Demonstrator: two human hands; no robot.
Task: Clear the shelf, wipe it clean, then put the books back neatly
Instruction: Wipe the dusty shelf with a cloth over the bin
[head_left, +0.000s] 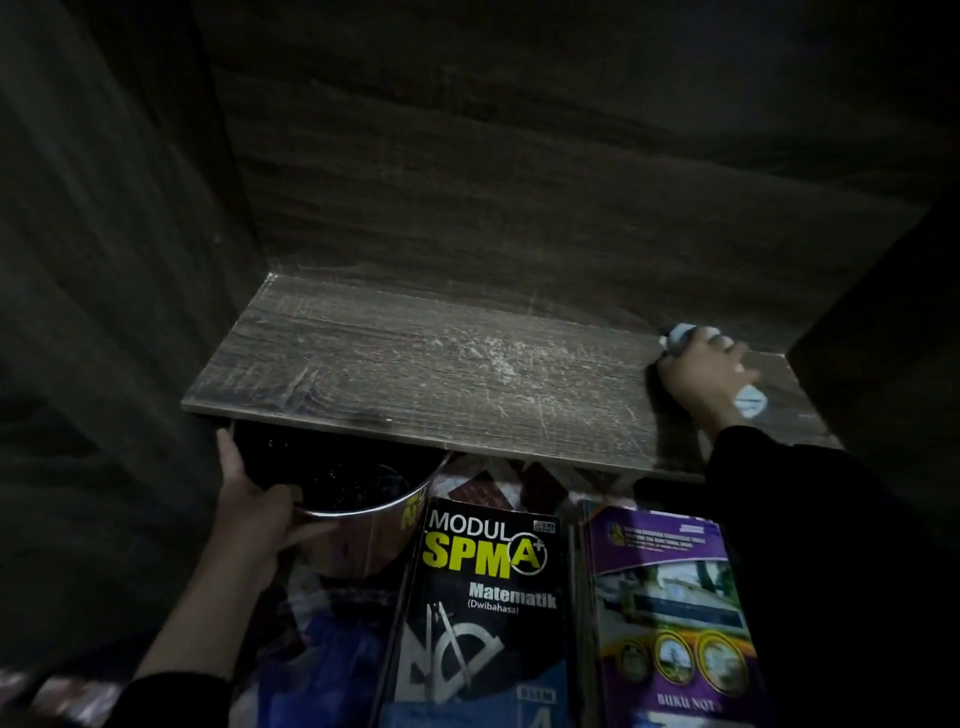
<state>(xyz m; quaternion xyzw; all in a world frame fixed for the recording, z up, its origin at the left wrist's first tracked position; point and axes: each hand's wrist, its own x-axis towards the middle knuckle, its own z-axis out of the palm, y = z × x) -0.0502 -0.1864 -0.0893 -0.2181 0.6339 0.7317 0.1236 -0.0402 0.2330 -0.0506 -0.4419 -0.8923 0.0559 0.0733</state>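
The dark wooden shelf (395, 358) is bare of books and carries pale dust streaks near its middle. My right hand (698, 376) presses a light blue-white cloth (748, 402) onto the shelf's far right end, fingers closed over it. My left hand (254, 512) grips the rim of a shiny metal bowl (363, 514) just under the shelf's front edge at the left. Below the shelf lie a black "Modul SPM A+ Matematik" book (488, 597) and a purple notebook (670, 608), side by side, face up.
Dark wooden side panels (119, 260) and a back wall enclose the shelf on the left, right and rear. A blue item (332, 649) and patterned fabric lie under the bowl at lower left. The scene is dimly lit.
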